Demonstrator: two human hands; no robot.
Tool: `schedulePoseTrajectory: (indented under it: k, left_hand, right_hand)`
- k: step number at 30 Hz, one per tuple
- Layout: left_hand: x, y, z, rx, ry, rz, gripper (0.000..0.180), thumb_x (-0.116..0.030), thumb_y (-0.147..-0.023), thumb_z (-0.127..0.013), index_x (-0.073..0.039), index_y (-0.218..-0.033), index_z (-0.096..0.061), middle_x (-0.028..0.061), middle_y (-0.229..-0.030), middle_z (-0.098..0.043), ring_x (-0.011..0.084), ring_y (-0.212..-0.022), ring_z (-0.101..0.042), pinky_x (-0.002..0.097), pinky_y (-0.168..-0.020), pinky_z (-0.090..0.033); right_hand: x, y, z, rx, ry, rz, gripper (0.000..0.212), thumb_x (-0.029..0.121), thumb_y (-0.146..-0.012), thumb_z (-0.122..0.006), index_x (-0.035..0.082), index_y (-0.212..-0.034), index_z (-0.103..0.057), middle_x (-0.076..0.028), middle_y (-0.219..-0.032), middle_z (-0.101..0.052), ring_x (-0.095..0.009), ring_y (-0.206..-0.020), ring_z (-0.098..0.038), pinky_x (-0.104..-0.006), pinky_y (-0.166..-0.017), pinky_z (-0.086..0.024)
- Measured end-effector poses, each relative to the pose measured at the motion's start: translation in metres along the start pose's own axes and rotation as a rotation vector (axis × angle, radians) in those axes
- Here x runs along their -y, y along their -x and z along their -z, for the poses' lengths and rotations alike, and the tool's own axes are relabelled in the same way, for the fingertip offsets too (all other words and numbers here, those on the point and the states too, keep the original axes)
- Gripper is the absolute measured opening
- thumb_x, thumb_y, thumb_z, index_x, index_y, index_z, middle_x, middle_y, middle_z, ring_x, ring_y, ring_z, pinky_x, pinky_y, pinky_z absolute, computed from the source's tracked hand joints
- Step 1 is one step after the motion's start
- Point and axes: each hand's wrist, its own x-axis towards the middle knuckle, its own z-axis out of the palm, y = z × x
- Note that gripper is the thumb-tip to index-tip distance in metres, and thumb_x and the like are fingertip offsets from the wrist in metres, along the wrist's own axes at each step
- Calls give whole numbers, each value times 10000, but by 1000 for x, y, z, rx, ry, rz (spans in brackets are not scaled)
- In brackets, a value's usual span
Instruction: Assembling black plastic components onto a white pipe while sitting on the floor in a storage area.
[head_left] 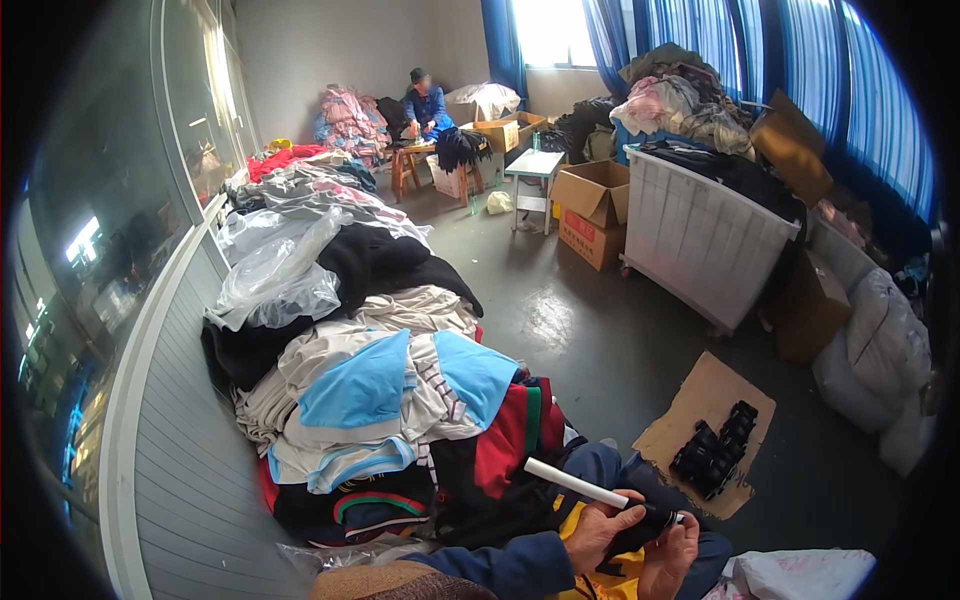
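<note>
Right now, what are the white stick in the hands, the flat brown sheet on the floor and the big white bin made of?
White stick: probably plastic, smooth and even, though coated card is possible.
Brown sheet: cardboard, dull and tan with ragged edges.
Big white bin: likely hard plastic, slightly shiny, with ribbed sides.

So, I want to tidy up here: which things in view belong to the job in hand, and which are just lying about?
In the job:
white tube, held in the left hand
black piece at its end, by the right hand
possibly the black bundles on the cardboard sheet

Apparently just lying about:
clothes pile
clear plastic bag
white bin
open cardboard box beside it
</note>
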Motion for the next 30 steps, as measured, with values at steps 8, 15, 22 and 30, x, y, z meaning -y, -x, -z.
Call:
schedulePoseTrajectory:
  k: [8,15,22,30]
  left_hand:
    - [19,-5,16,95,41,65,192,-143,-859,-637,-69,-1000,-531,11,-896,-520,82,-872,-517,206,-724,-428]
    - [24,-2,9,116,-124,-185,191,-102,-817,-677,-102,-971,-565,-29,-824,-500,51,-745,-471,173,-646,-393]
    - [-9,4,-5,19,-85,-153,174,-39,-837,-625,-62,-996,-558,38,-923,-591,118,-860,-574,240,-789,-472]
    - [4,-1,-7,147,-105,9,256,-63,-837,-640,-36,-1066,-528,65,-965,-601,127,-867,-583,251,-788,-486]
  right_hand:
    - [5,4,-11,-98,435,-24,107,74,-868,-609,18,-959,-606,-34,-857,-605,-104,-763,-551,-213,-677,-464]
    - [9,6,-3,-54,356,166,278,-33,-744,-571,12,-1016,-538,-39,-915,-547,-127,-857,-524,-249,-821,-429]
    - [4,-12,-8,-88,531,-71,154,163,-853,-639,34,-936,-622,74,-752,-517,-4,-671,-423,-154,-575,-339]
    - [-7,-8,7,-80,439,77,158,32,-797,-683,15,-937,-613,-18,-871,-628,-48,-746,-563,-157,-673,-465]
